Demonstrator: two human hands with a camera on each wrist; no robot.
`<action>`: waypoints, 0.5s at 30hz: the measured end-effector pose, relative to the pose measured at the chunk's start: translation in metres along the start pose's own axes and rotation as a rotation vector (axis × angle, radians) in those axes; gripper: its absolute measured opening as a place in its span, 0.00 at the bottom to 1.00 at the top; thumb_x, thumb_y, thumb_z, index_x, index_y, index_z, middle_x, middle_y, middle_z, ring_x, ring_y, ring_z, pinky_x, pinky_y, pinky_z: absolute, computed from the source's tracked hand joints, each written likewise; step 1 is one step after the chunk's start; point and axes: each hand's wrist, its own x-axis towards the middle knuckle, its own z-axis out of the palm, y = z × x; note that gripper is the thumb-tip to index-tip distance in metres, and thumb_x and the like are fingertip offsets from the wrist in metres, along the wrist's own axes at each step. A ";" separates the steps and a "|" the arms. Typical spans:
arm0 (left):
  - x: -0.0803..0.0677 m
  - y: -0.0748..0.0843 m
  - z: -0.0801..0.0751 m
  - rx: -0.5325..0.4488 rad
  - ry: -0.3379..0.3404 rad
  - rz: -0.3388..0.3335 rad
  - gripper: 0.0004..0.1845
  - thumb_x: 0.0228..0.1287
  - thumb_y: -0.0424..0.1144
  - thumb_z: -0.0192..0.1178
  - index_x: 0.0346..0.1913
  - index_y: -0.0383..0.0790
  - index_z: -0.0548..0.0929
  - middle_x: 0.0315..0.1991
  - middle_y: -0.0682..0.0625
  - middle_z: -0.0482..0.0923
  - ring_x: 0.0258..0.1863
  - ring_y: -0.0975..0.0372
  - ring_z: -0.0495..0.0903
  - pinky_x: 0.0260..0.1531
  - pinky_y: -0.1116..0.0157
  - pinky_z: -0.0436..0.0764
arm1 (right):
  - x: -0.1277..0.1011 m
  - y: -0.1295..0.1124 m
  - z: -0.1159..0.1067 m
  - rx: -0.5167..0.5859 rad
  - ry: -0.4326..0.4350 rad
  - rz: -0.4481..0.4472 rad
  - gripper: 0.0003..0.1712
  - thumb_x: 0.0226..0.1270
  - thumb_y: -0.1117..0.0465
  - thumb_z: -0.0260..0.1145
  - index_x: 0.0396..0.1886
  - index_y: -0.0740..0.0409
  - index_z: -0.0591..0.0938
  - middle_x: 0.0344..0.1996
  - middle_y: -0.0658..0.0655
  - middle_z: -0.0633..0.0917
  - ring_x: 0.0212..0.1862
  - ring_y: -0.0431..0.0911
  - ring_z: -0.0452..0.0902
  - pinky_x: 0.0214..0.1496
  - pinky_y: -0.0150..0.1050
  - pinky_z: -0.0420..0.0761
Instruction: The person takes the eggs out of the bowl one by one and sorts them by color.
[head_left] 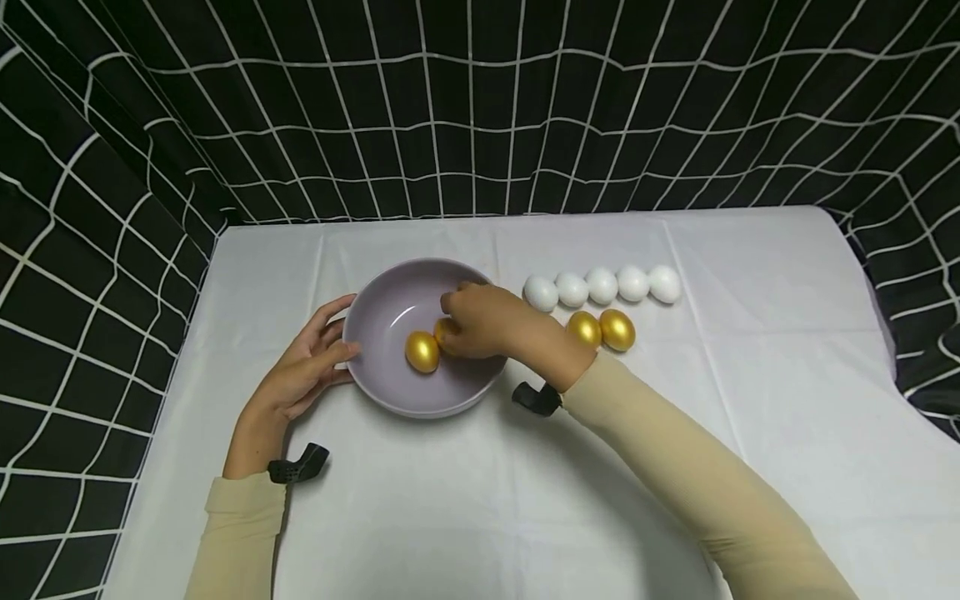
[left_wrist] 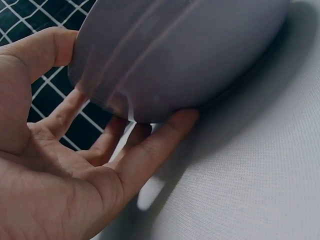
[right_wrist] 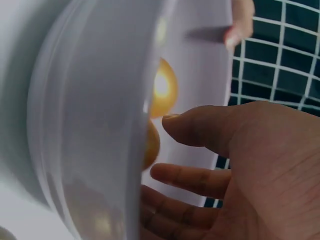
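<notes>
A mauve bowl (head_left: 390, 392) stands on the white-covered table with two golden eggs inside, one golden egg (head_left: 422, 352) in plain sight and the other golden egg (head_left: 445, 335) partly covered by my right hand. My left hand (head_left: 303, 367) holds the bowl's left side, thumb at the rim and fingers against the outer wall below. Over the bowl's right side my right hand (head_left: 483, 321) reaches in. In the right wrist view its thumb (right_wrist: 200, 127) and fingers are spread apart beside the nearer golden egg (right_wrist: 151, 146), partly hidden by the bowl wall.
Right of the bowl, several white eggs (head_left: 602, 286) lie in a row. Two more golden eggs, one of them the right-hand golden egg (head_left: 617, 330), sit in front of that row, close to my right wrist. A black net with white grid lines (head_left: 472, 125) surrounds the table (head_left: 465, 517).
</notes>
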 end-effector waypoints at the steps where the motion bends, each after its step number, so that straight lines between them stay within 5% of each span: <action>1: 0.000 0.000 0.000 -0.002 -0.004 0.002 0.39 0.76 0.29 0.58 0.83 0.55 0.57 0.71 0.50 0.69 0.61 0.61 0.81 0.51 0.57 0.89 | 0.002 -0.002 0.001 -0.010 -0.002 -0.003 0.11 0.76 0.56 0.60 0.38 0.59 0.81 0.36 0.58 0.81 0.40 0.52 0.76 0.48 0.48 0.81; 8: 0.000 0.000 0.000 0.005 0.001 -0.006 0.39 0.76 0.28 0.58 0.83 0.55 0.57 0.71 0.50 0.69 0.61 0.61 0.81 0.51 0.56 0.89 | 0.013 -0.009 0.010 -0.066 -0.028 -0.019 0.11 0.75 0.60 0.63 0.50 0.60 0.83 0.42 0.59 0.83 0.42 0.53 0.80 0.50 0.48 0.83; 15: 0.000 0.000 -0.001 0.003 -0.011 0.007 0.39 0.76 0.28 0.57 0.83 0.54 0.57 0.71 0.50 0.69 0.61 0.61 0.81 0.50 0.57 0.89 | 0.020 -0.012 0.006 -0.095 -0.049 -0.081 0.10 0.72 0.64 0.65 0.50 0.62 0.83 0.45 0.62 0.84 0.46 0.53 0.81 0.55 0.47 0.83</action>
